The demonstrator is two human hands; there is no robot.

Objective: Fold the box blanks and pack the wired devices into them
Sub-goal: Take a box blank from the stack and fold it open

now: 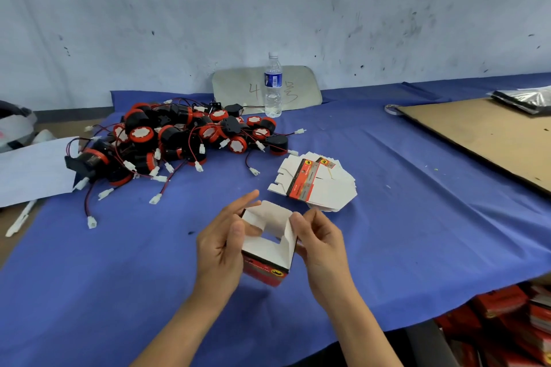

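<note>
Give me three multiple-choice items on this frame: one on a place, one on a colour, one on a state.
1. Where does the water bottle stand?
A. behind the device pile
B. on the cardboard sheet
C. beside the hands

2. What colour is the table cover?
A. green
B. blue
C. grey

3. The box held by the left hand and right hand is:
A. flat
B. closed
C. erected, top flaps open

Key: 1 A, it stands near the wall past the pile; 2 B, blue sheet throughout; 3 C, white flaps stand up.
</note>
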